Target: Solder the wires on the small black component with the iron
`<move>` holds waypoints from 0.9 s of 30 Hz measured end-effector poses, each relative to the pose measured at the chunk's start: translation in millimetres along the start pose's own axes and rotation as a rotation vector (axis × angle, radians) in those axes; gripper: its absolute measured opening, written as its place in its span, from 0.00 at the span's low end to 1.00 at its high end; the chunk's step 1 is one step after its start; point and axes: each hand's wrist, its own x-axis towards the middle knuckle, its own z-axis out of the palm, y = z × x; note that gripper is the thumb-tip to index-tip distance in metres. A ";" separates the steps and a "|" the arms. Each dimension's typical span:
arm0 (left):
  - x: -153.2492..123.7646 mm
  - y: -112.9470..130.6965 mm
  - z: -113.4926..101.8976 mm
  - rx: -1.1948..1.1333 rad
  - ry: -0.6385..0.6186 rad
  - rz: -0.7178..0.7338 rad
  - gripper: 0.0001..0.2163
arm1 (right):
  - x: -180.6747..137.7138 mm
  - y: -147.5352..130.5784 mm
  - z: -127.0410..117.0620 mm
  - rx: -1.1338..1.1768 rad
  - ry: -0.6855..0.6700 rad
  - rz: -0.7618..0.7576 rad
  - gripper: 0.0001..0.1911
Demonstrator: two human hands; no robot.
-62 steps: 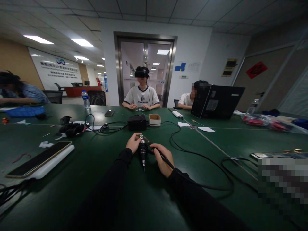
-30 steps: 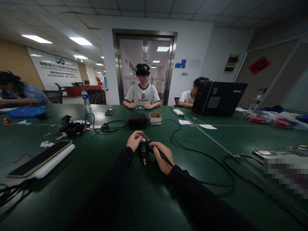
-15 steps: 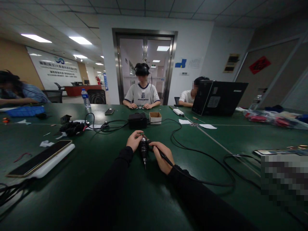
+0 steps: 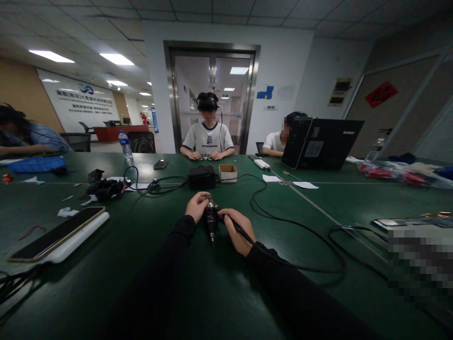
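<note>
My left hand (image 4: 196, 207) is closed around the far end of a small black cylindrical part (image 4: 211, 222) with a thin metal pin pointing toward me. It rests on the green table (image 4: 148, 264). My right hand (image 4: 238, 230) is closed on a black pen-like corded tool (image 4: 236, 225), its tip touching the top of the part near my left fingers. The tool's black cable (image 4: 304, 236) loops off to the right and back to a black box (image 4: 201, 178).
A phone on a white slab (image 4: 60, 234) lies at the left. A small cardboard box (image 4: 227, 173), cables, paper scraps and a water bottle (image 4: 123, 145) lie further back. An open laptop (image 4: 320, 143) stands at the right. Three people sit around the table.
My left fingers have curled over the small green piece at the top of the part, hiding it. Both hands stay in place; the view has shifted slightly.
</note>
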 end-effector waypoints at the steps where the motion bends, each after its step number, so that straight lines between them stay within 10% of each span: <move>1: 0.3 -0.7 -0.2 0.009 0.004 0.001 0.13 | 0.2 -0.2 0.0 -0.004 -0.003 -0.003 0.13; 27: -0.1 -0.9 -0.5 -0.022 -0.013 0.015 0.13 | 0.6 -0.6 -1.2 0.025 0.048 0.002 0.14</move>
